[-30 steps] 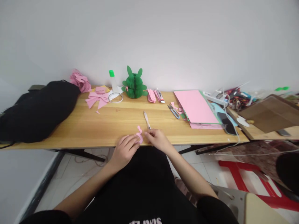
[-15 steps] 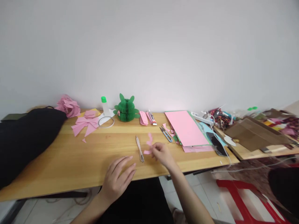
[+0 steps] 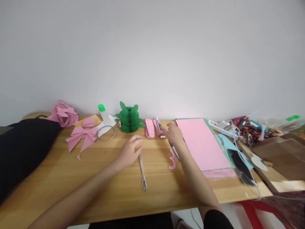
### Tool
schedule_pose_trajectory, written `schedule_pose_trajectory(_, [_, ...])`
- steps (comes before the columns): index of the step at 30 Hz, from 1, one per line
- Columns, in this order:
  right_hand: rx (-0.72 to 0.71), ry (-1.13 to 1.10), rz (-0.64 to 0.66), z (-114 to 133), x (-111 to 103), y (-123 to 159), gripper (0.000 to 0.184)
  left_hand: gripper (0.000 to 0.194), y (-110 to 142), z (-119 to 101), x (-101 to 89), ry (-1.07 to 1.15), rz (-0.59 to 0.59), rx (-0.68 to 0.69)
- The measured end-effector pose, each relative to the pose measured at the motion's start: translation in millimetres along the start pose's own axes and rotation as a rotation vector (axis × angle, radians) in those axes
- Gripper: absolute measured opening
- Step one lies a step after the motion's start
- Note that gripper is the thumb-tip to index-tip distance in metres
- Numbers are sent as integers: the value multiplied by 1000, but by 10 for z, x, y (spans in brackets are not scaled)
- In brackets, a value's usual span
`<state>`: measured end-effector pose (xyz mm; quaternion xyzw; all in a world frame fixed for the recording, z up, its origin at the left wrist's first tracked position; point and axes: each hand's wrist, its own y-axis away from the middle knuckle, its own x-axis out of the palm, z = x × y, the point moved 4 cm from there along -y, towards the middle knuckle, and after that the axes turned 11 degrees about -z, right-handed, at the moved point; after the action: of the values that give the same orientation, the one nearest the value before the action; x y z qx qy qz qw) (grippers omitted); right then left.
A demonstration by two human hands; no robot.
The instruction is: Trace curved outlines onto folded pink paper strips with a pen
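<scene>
My left hand (image 3: 130, 150) hovers over the table, fingers loosely bent and apart, with nothing visible in it. Just below it lies a slim pale tool with a metal end (image 3: 143, 175), perhaps a craft knife. My right hand (image 3: 174, 135) reaches to the back, thumb and fingers apart, beside a glue tube (image 3: 159, 127); contact with the tube cannot be made out. Under my right wrist lie blue-handled snips (image 3: 174, 150), partly covered. A pink paper piece curved like a 3 (image 3: 172, 160) rests left of my right forearm. Left of the tube are stacked pink paper pieces (image 3: 149, 128).
A green honeycomb paper figure (image 3: 130, 120) stands at the back. Leftward are a silver ring (image 3: 106, 133), a green-capped bottle (image 3: 102, 111), a pink paper bow (image 3: 83, 136) and a black bag (image 3: 26, 152). Pink sheets (image 3: 202, 143) and a phone (image 3: 241, 167) lie right.
The pink curved piece has left my right hand and lies on the table. My right hand has moved to the back near the glue tube. My left hand has moved forward. The view has shifted.
</scene>
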<state>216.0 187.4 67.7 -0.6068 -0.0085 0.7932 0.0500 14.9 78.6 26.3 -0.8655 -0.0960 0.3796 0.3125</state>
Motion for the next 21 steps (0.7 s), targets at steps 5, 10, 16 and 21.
schedule_pose_trajectory(5, [-26, 24, 21, 288, 293, -215, 42, 28, -314, 57, 540, -53, 40, 2])
schedule_pose_trajectory(10, [-22, 53, 23, 255, 345, -232, 34, 29, -273, 127, 727, -66, 39, -6])
schedule_pose_trajectory(16, [45, 125, -19, 11, 276, -323, 30, 22, -224, 254, 766, -42, 18, -29])
schedule_pose_trajectory(21, [23, 185, -63, -34, 259, -291, 29, 18, -235, 342, 817, -4, 0, -38])
